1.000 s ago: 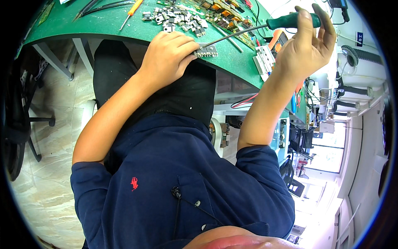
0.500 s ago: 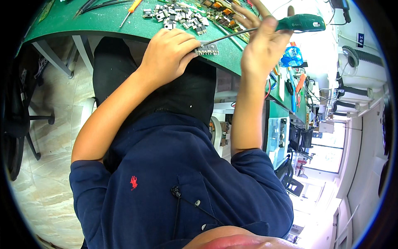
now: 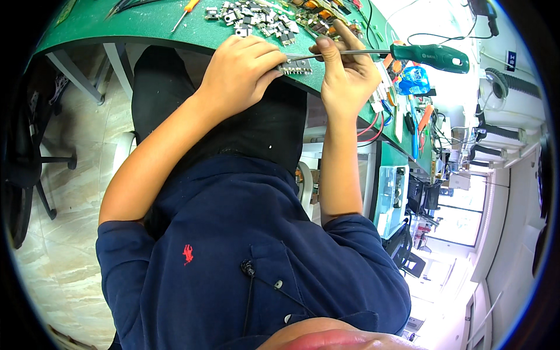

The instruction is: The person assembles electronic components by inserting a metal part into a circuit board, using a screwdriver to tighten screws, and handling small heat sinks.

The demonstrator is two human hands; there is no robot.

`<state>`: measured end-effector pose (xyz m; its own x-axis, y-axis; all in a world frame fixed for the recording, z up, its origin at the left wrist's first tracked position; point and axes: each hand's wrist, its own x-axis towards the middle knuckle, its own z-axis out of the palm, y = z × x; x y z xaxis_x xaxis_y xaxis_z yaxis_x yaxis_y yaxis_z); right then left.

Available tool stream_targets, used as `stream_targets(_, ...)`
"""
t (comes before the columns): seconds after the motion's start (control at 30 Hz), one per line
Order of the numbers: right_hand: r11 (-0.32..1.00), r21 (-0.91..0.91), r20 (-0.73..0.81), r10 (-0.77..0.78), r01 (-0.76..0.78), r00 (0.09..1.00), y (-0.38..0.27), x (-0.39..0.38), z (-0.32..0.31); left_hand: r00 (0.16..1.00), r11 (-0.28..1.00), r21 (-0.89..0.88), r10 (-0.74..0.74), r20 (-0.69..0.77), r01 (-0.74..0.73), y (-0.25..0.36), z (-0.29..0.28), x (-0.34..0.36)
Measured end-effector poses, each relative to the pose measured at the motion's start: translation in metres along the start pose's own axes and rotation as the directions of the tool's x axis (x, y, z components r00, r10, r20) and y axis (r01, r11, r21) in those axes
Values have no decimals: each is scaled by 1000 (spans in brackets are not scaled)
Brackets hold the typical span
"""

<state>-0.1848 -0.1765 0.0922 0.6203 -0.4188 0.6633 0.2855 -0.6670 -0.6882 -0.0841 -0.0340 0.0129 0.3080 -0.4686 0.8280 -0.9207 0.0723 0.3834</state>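
- Pinched between the thumb and curled fingers of the left hand [image 3: 245, 70], a grey pinned block [image 3: 298, 66] is held at the near edge of the green table [image 3: 146, 26]; its left end is covered by the hand.
- Just right of the pinned block, the steel shaft of a green-handled screwdriver [image 3: 429, 57] is held in a narrow grip between the thumb and fingers of the right hand [image 3: 350, 81]; the handle lies outside that grip and is pointed rightward, away from the block.
- The shaft's end is set at the top of the pinned block, close to the left hand; whether it is seated in a screw cannot be told for certain, the spot being small and partly hidden.
- A row of metal pins is shown along the block's near side.
- Beyond the block and to its left, loose components [image 3: 256, 20] in black and silver are scattered.
- Farther left of the block, an orange-handled tool [image 3: 189, 7] is laid.
- Beyond the block and slightly right, circuit boards [image 3: 318, 11] with copper-coloured parts are placed.
- Well right of the block, a blue packet [image 3: 413, 80] is seen; red wires [image 3: 373, 131] are looped between the two, nearer the body.
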Motion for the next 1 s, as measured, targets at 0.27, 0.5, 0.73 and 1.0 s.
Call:
stream_targets(0.27, 990, -128, 18, -50, 52, 999, 6, 6, -5, 1000, 1000, -6, 2, -5, -2, 0, 0, 0)
stream_targets(0.5, 975, 222, -105, 16, 7, 994, -4, 0, 9, 1000, 1000, -3, 9, -16, -9, -1, 2, -1)
stream_targets(0.73, 968, 249, -94, 69, -43, 993, 1, 2, 6, 1000, 1000, 1, 8, -8, -8, 0, 0, 0)
stream_targets(1.0, 989, 138, 34, 44, -49, 998, 1, 7, 1, 1000, 1000, 2, 12, -19, -12, -2, 2, 0)
